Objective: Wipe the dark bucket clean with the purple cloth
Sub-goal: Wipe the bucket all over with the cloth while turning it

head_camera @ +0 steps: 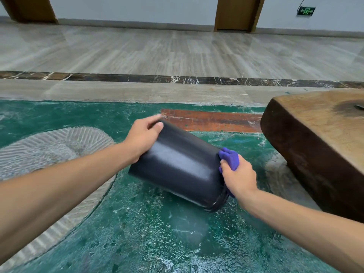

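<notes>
Right grip: the right hand (239, 177) is closed around the bunched purple cloth (230, 158), fingers curled over it, and presses it against the rim end of the dark bucket (177, 166).
Left grip: the left hand (142, 137) clasps the bucket's base end, thumb on the near wall, fingers wrapped over the far edge.
Bucket position: tipped on its side, base toward the upper left, rim toward the lower right. Whether the lower rim touches the floor or hangs just above it cannot be told.
Support: the green floor (137, 233), wet-looking and speckled, near its middle; the grey tiled border lies well beyond the bucket.
Surroundings: a wooden block (315, 138) stands near the right hand, apart from the bucket.
Step in hand: wiping at the rim, judged from the cloth's contact point. The side wall facing the camera shows a sheen.
Next move calls for: steady bracing by the left hand while the cloth travels along the rim or wall; rotating the bucket to expose unwiped faces. The interior is hidden, so its state cannot be told.
</notes>
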